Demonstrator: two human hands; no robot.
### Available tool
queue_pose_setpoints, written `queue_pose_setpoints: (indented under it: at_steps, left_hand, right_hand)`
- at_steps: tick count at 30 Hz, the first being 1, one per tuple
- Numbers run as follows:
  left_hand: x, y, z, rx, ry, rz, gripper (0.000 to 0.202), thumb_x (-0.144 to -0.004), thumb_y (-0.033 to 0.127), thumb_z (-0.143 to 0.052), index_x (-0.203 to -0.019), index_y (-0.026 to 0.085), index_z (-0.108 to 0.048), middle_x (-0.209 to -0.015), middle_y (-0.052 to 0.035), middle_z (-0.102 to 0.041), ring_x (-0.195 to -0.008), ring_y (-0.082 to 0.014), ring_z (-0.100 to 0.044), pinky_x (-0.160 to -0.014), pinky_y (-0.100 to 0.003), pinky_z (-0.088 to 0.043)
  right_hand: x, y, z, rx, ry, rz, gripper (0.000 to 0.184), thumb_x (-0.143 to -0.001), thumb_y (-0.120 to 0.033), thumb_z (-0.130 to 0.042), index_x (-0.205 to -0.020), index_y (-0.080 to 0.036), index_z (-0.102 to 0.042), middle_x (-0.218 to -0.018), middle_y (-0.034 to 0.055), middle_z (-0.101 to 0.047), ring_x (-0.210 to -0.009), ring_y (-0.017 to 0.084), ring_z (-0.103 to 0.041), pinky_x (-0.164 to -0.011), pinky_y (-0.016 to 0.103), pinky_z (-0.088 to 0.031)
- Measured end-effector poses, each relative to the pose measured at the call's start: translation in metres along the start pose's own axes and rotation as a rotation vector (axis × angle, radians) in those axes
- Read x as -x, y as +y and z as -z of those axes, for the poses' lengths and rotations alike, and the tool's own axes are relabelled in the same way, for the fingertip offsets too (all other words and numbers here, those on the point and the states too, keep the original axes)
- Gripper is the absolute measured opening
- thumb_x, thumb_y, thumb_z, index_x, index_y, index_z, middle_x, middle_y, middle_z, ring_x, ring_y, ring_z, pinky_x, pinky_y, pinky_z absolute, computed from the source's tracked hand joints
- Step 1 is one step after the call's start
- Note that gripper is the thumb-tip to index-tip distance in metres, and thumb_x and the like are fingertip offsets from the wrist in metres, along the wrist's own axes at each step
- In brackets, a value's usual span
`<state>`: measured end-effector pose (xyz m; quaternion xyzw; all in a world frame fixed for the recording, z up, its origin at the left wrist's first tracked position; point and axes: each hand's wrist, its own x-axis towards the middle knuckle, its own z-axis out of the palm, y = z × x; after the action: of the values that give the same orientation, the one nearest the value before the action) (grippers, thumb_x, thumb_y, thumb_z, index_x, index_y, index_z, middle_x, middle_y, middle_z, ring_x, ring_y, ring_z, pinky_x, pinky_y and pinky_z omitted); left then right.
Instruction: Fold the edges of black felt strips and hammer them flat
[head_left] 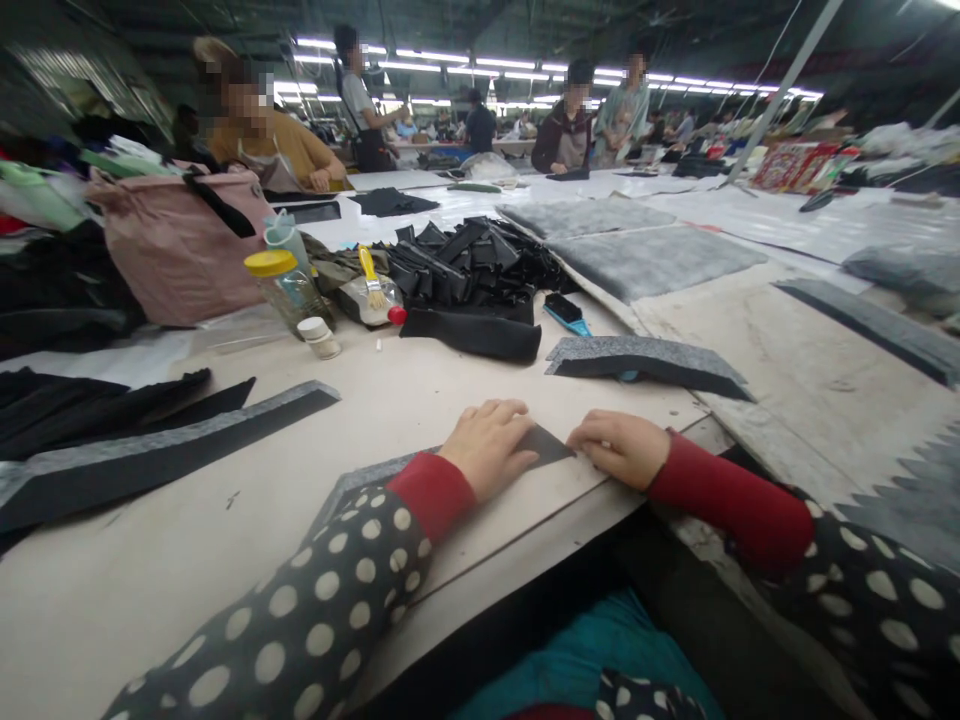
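Observation:
My left hand (489, 447) lies flat on a dark fabric strip (549, 446), fingers stretched out and pressing it onto the pale work board. At the strip's right-hand tip, my right hand (621, 446) is closed, thumb and fingers pinching the corner. Part of the strip runs out beneath my left wrist as a grey band (386, 468); the rest is hidden by my sleeve. Beyond my hands rests a grey and black strip (649, 362). Beside it is a rolled black piece (471, 335).
Behind are a heap of black pieces (480, 262), a blue brush (568, 316), a yellow-handled paintbrush (370, 275), a yellow-lidded jar (281, 290) and a small white-capped bottle (319, 338). More strips (172, 440) lie left. A pink bag (180, 240) stands back left. Several people work beyond.

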<state>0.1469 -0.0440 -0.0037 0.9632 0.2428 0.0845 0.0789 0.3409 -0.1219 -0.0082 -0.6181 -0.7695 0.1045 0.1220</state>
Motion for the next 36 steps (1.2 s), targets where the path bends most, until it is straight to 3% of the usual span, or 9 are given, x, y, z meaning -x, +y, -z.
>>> queue_pose_setpoints:
  at_steps: [4,8,12,16,19,22,26,31,36]
  left_hand:
    - [0.005,-0.004,-0.01,0.082,0.098,0.087,0.042,-0.075,0.042,-0.054,-0.11,0.021,-0.046,-0.124,-0.0045,-0.044,-0.112,-0.0218,-0.039,-0.089,-0.038,-0.035]
    - [0.007,-0.006,-0.014,0.106,0.136,0.137,0.048,-0.072,0.045,-0.056,-0.111,0.019,-0.045,-0.121,-0.0056,-0.046,-0.11,-0.0223,-0.04,-0.089,-0.038,-0.035]
    - [0.008,-0.008,-0.015,0.109,0.159,0.135,0.047,-0.072,0.047,-0.054,-0.109,0.02,-0.046,-0.117,-0.005,-0.049,-0.107,-0.0225,-0.042,-0.088,-0.038,-0.036]
    - [0.008,-0.009,-0.015,0.118,0.162,0.129,0.045,-0.071,0.048,-0.054,-0.106,0.02,-0.048,-0.115,-0.0046,-0.051,-0.105,-0.0229,-0.043,-0.086,-0.039,-0.037]
    - [0.008,-0.009,-0.015,0.133,0.167,0.135,0.042,-0.07,0.048,-0.055,-0.102,0.021,-0.051,-0.111,-0.0034,-0.052,-0.103,-0.0225,-0.044,-0.084,-0.04,-0.038]
    - [0.007,-0.011,-0.015,0.148,0.176,0.151,0.033,-0.072,0.044,-0.056,-0.096,0.021,-0.054,-0.104,-0.0025,-0.054,-0.098,-0.021,-0.046,-0.083,-0.037,-0.038]
    - [0.002,-0.017,-0.015,0.171,0.174,0.2,0.015,-0.079,0.028,-0.047,-0.089,0.021,-0.057,-0.093,-0.0016,-0.056,-0.091,-0.0178,-0.048,-0.079,-0.033,-0.04]
    - [-0.005,-0.023,-0.016,0.191,0.165,0.2,0.019,-0.078,0.019,-0.045,-0.092,0.022,-0.058,-0.093,-0.0016,-0.056,-0.09,-0.0164,-0.049,-0.081,-0.031,-0.04]
    - [-0.004,-0.023,-0.017,0.187,0.171,0.172,0.02,-0.078,0.017,-0.044,-0.092,0.022,-0.058,-0.093,-0.0015,-0.057,-0.09,-0.0159,-0.049,-0.081,-0.03,-0.04]
  right_hand:
    - [-0.032,0.001,0.009,-0.292,-0.22,-0.274,0.021,-0.076,-0.026,-0.044,-0.082,-0.016,-0.062,-0.065,0.001,-0.059,-0.057,0.012,-0.053,-0.057,0.024,-0.042]
    - [-0.058,-0.002,0.011,-0.556,-0.419,-0.452,0.021,-0.074,-0.036,-0.05,-0.073,-0.016,-0.054,-0.054,-0.0031,-0.051,-0.04,0.007,-0.043,-0.038,0.02,-0.033]
    - [-0.067,0.003,0.011,-0.637,-0.471,-0.46,0.033,-0.063,-0.047,-0.061,-0.067,-0.016,-0.05,-0.048,-0.0054,-0.046,-0.038,0.005,-0.039,-0.037,0.019,-0.028]
    - [-0.067,0.006,0.006,-0.707,-0.43,-0.47,0.037,-0.055,-0.044,-0.067,-0.074,-0.017,-0.051,-0.05,-0.0058,-0.047,-0.041,0.006,-0.041,-0.039,0.019,-0.028]
    - [-0.066,0.005,0.0,-0.797,-0.392,-0.403,0.041,-0.053,-0.038,-0.067,-0.084,-0.016,-0.053,-0.059,-0.0047,-0.052,-0.047,0.007,-0.044,-0.045,0.02,-0.033]
    - [-0.064,0.005,-0.005,-0.784,-0.323,-0.288,0.032,-0.056,-0.034,-0.063,-0.08,-0.015,-0.055,-0.065,-0.0027,-0.055,-0.057,0.008,-0.048,-0.056,0.023,-0.039]
    - [-0.061,0.007,-0.007,-0.649,-0.157,-0.179,0.023,-0.063,-0.031,-0.056,-0.078,-0.014,-0.056,-0.065,-0.0026,-0.053,-0.058,0.009,-0.047,-0.058,0.023,-0.039]
    - [-0.06,0.012,-0.01,-0.422,-0.03,-0.042,0.018,-0.068,-0.023,-0.051,-0.081,-0.013,-0.059,-0.069,0.0002,-0.052,-0.062,0.01,-0.047,-0.058,0.023,-0.039]
    - [-0.059,0.013,-0.009,-0.295,0.017,0.128,0.022,-0.071,-0.017,-0.048,-0.089,-0.013,-0.061,-0.076,0.0029,-0.052,-0.066,0.011,-0.048,-0.06,0.024,-0.041]
